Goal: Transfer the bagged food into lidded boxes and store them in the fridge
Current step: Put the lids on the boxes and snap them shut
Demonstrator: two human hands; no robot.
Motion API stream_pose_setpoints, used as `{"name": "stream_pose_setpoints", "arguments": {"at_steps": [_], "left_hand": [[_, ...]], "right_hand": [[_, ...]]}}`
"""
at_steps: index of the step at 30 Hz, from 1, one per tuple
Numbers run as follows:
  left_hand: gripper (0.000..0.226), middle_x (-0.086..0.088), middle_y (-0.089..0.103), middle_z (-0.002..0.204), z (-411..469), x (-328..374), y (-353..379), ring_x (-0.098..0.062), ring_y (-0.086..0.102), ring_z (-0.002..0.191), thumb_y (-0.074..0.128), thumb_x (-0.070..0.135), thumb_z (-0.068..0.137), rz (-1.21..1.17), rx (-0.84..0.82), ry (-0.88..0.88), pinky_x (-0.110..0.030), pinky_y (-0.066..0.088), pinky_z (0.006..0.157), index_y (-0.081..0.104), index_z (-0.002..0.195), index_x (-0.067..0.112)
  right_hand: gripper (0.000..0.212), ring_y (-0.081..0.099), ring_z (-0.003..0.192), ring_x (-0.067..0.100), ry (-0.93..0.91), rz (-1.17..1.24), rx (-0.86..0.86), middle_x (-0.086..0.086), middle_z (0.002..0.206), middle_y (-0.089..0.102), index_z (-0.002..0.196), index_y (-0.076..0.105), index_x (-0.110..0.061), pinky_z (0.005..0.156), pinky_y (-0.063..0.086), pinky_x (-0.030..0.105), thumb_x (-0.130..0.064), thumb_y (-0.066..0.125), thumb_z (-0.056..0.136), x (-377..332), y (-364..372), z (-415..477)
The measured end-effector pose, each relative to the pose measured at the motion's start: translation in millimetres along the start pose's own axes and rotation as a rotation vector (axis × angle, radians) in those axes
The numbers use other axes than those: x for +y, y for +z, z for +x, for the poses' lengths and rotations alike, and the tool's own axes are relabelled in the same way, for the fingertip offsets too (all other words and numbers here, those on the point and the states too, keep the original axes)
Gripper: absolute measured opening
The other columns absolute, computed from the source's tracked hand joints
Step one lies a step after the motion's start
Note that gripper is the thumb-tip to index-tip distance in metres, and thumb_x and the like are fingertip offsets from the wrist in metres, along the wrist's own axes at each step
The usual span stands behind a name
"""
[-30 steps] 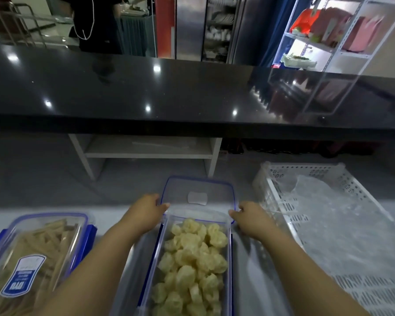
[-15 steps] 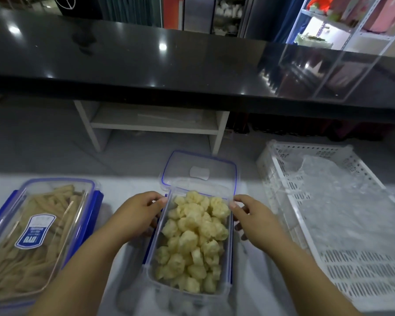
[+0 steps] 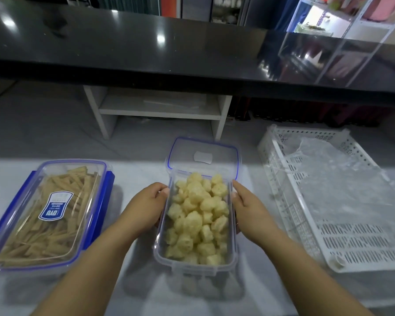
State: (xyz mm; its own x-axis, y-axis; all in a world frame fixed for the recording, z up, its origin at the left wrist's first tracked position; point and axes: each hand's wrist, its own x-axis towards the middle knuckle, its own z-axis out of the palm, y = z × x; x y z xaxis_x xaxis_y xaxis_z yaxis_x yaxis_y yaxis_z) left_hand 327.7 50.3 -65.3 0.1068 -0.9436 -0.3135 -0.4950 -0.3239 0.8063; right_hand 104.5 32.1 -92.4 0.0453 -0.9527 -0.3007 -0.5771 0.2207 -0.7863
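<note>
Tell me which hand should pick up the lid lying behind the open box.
Right, narrowly. Both hands grip the sides of the open box, but the right hand reaches almost to the near corner of the lid; the left hand sits farther back.

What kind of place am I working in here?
Likely a small eatery or food shop's prep area: a long black service counter, a white perforated crate, and metal storage shelves behind.

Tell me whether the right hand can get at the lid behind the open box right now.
Probably, but not at once. The right hand is gripping the open box on its right wall. The lid lies just beyond that hand, with nothing over it but the box's far end.
</note>
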Motion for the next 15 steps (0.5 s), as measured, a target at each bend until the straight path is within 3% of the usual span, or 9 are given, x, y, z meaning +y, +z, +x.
{"name": "stream_pose_setpoints", "arguments": {"at_steps": [4,6,8,11,12,13,15], "left_hand": [[0.021,-0.01,0.064,0.081,-9.5,-2.1,4.2,-0.02,0.059,0.06,0.038,0.025,0.099,-0.087,-0.062,-0.037,-0.025,0.049,0.049,0.055,0.098,0.012],[0.023,-0.004,0.063,0.077,-9.9,-4.8,4.4,-0.016,0.057,0.058,0.035,0.025,0.1,-0.008,-0.008,-0.018,-0.022,0.044,0.048,0.055,0.097,0.014],[0.022,-0.005,0.063,0.076,-10.5,-6.0,3.7,-0.017,0.059,0.057,0.036,0.023,0.1,-0.029,-0.024,-0.023,-0.022,0.046,0.047,0.055,0.095,0.013],[0.019,-0.011,0.063,0.074,-12.0,-6.2,5.6,-0.023,0.061,0.057,0.041,0.021,0.099,-0.134,-0.069,-0.058,-0.03,0.053,0.051,0.055,0.094,0.008],[0.019,-0.011,0.063,0.073,-10.9,-6.3,5.9,-0.023,0.061,0.057,0.042,0.021,0.099,-0.148,-0.056,-0.065,-0.032,0.053,0.052,0.055,0.093,0.008],[0.02,-0.01,0.063,0.073,-9.1,-7.2,5.2,-0.023,0.06,0.057,0.043,0.021,0.098,-0.153,-0.047,-0.072,-0.032,0.052,0.052,0.056,0.092,0.008],[0.02,-0.009,0.063,0.072,-4.6,-8.6,1.4,-0.022,0.058,0.058,0.045,0.023,0.097,-0.142,-0.053,-0.086,-0.032,0.05,0.052,0.059,0.091,0.009]], "right_hand": [[0.044,0.047,0.119,0.015,-0.018,-0.028,0.087,-0.007,0.122,0.05,0.146,0.036,-0.025,0.106,0.033,0.03,-0.027,0.033,0.102,-1.2,-2.5,-3.2],[0.042,0.05,0.101,0.014,-0.044,0.018,0.047,-0.009,0.109,0.048,0.143,0.039,-0.031,0.099,0.042,0.035,-0.03,0.034,0.102,-4.9,-2.2,-5.9],[0.037,0.053,0.09,0.013,-0.038,0.037,0.026,-0.008,0.105,0.053,0.136,0.044,-0.037,0.086,0.049,0.032,-0.031,0.034,0.101,-5.1,-2.4,-7.5],[0.04,0.051,0.121,0.015,-0.03,-0.033,0.068,-0.007,0.131,0.054,0.141,0.043,-0.031,0.103,0.039,0.031,-0.028,0.033,0.102,0.7,-4.7,-5.7],[0.04,0.052,0.121,0.017,-0.02,-0.02,0.06,-0.006,0.132,0.056,0.14,0.044,-0.031,0.103,0.041,0.034,-0.028,0.033,0.102,0.1,-4.8,-5.8],[0.038,0.059,0.11,0.019,-0.013,0.01,0.042,-0.002,0.126,0.062,0.137,0.047,-0.033,0.095,0.049,0.037,-0.029,0.035,0.101,0.9,-4.8,-4.5],[0.029,0.063,0.075,0.019,0.016,0.082,-0.003,0.004,0.093,0.068,0.123,0.056,-0.034,0.067,0.056,0.036,-0.027,0.041,0.1,0.5,-8.5,-1.8]]}}
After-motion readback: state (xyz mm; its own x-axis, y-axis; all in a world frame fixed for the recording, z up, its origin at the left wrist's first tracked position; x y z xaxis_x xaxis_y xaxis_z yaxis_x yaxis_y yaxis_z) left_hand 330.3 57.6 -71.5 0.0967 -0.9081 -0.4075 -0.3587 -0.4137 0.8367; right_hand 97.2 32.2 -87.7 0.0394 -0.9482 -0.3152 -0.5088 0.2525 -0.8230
